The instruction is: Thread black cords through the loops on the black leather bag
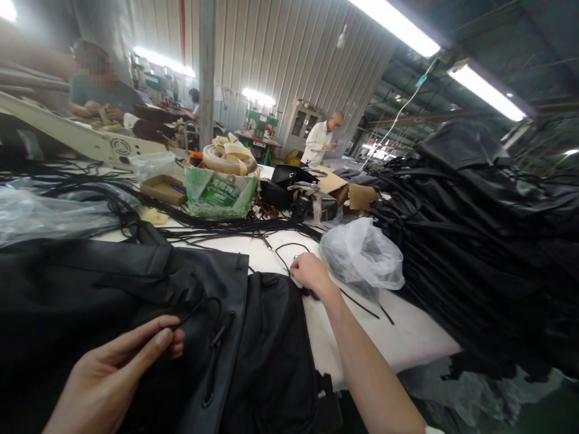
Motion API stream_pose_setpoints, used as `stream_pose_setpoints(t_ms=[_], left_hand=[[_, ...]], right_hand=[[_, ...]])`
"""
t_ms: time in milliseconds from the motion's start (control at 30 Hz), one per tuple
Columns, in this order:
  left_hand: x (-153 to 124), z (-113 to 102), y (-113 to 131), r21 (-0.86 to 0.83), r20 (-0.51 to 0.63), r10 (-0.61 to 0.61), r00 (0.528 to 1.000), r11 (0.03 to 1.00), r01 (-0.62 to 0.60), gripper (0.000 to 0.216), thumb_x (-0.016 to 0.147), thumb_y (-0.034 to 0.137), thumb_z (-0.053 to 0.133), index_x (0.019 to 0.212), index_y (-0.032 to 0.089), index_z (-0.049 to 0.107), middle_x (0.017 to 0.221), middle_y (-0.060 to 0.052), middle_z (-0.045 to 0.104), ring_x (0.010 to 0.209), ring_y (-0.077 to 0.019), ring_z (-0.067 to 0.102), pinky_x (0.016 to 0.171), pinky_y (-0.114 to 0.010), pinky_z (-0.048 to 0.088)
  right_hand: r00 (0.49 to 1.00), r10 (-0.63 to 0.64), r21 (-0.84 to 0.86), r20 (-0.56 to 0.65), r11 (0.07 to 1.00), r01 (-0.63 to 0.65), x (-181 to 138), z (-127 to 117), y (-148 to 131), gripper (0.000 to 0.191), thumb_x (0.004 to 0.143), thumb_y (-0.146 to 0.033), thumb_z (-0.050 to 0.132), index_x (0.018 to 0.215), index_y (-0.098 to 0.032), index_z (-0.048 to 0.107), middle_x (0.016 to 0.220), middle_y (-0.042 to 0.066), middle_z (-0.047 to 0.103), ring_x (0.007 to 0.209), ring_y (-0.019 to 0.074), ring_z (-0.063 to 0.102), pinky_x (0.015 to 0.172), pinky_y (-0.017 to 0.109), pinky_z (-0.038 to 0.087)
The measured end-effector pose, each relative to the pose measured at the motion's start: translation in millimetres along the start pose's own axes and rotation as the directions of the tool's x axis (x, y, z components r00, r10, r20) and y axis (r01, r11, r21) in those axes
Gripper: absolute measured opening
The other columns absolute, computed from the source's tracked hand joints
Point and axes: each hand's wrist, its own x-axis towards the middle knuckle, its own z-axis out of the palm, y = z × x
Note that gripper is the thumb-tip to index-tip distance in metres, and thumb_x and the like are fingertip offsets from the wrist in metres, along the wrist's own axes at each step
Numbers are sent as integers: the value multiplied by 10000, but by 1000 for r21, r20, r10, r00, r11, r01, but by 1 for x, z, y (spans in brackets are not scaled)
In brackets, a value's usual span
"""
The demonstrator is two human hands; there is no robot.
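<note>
A black leather-like bag (275, 343) lies across the front of the white table, with a flap or panel edge running down its middle. Thin black cord (199, 306) passes through eyelets in this panel, and its end is pinched between the thumb and fingers of my left hand (117, 361). My right hand (311, 272) reaches past the bag onto the tabletop, its fingers closed downward beside a loop of black cord (289, 245). A small shiny bit shows at its fingertips, but what they hold is hidden.
A clear plastic bag (362, 256) lies right of my right hand. Behind are black straps (217, 228), a green tub (221, 196) of rolled strips and a small cardboard box (163, 190). Black material (488, 253) is piled high at the right. Other people work farther back.
</note>
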Motion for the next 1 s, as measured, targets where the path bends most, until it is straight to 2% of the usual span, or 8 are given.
stream_pose_setpoints(t_ms=[133,233,333,400,467,533,600,1000], left_hand=[[-7,8,13,-15,15,-66,998,998,66,633,462,584,1113,956,232,931,872,-120,876,745,-221,837,759,-176,671],[-7,7,13,-5,77,-17,997,1000,17,555,601,557,1085,1010,216,926,863,-115,872,754,-200,829,781,-188,673],[-7,5,12,6,119,6,993,1000,-7,519,686,524,1060,1060,194,915,865,-116,869,778,-195,827,806,-201,672],[-8,6,13,1,102,-6,995,1000,6,528,675,511,1068,1064,190,911,871,-114,871,779,-199,828,796,-211,675],[-10,8,17,-8,74,-26,997,1000,27,549,633,506,1086,1046,188,912,868,-114,871,767,-209,828,775,-223,679],[-12,9,20,-13,61,-26,998,1000,27,550,614,502,1094,1032,193,915,877,-114,874,775,-215,832,781,-228,680],[-13,9,22,-14,69,-5,998,1000,6,528,627,493,1090,1032,201,918,903,-111,880,789,-210,833,802,-223,676],[-11,11,22,-14,82,20,996,1000,-19,481,623,489,1092,986,221,927,907,-92,881,770,-195,816,786,-207,667]], right_hand=[[999,26,-23,-29,999,-26,-3,-12,-2,217,912,-147,693,977,-133,899,1055,204,852,1074,320,792,826,317,518],[985,34,32,-171,999,-29,-19,-32,-9,235,974,-176,651,1000,-143,882,1068,192,849,1047,321,793,852,347,537],[937,-172,376,-304,882,284,-51,-49,-33,104,944,-198,753,898,-199,846,885,65,839,822,225,784,781,302,560],[852,-355,556,-385,648,521,-77,-51,-60,101,943,-207,796,1029,-218,849,895,27,837,783,196,777,767,286,589],[729,-503,566,-464,465,681,-100,-43,-91,188,979,-176,769,1140,-230,848,991,35,842,856,191,784,811,289,604],[620,-595,519,-511,361,774,-115,-29,-118,192,1028,-157,699,1124,-224,851,1051,60,825,903,190,777,817,287,601],[572,-630,484,-525,332,809,-123,-14,-135,208,1044,-150,655,1103,-210,845,1070,74,803,902,185,764,793,281,592],[579,-653,442,-487,388,809,-122,8,-146,181,1014,-138,657,1067,-227,806,1053,49,777,890,176,744,764,271,558]])
